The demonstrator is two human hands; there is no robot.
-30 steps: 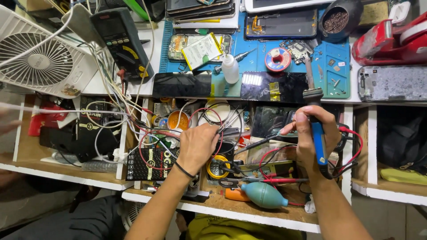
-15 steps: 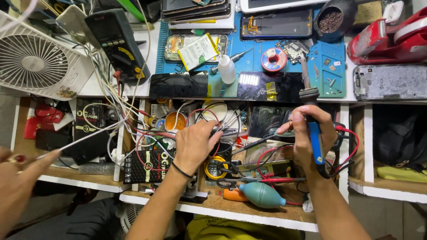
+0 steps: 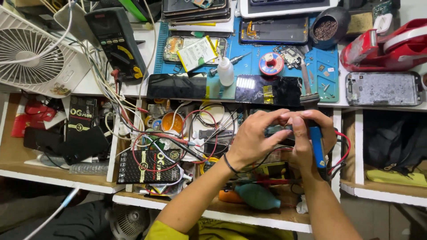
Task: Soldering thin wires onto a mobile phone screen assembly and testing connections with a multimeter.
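Head view over a cluttered repair bench. The right hand point(image 3: 311, 142) is closed around a blue-handled soldering iron point(image 3: 316, 144), held roughly upright over the open drawer below the front edge of the white worktop point(image 3: 147, 44). The left hand point(image 3: 255, 138) meets it fingertip to fingertip, its fingers curled in a pinch; what they hold, possibly a small dark part, is hidden between the two hands. A black band circles the left wrist. Red and black wires point(image 3: 178, 138) loop across the drawer's left half, over a black printed box point(image 3: 149, 166). A teal rubber air blower point(image 3: 258, 196) lies at the drawer's front edge. On the worktop: a blue work mat point(image 3: 327, 66), white dropper bottle point(image 3: 225, 71), solder reel point(image 3: 271, 63), multimeter point(image 3: 116, 42) and, at the left edge, a white fan point(image 3: 33, 51)
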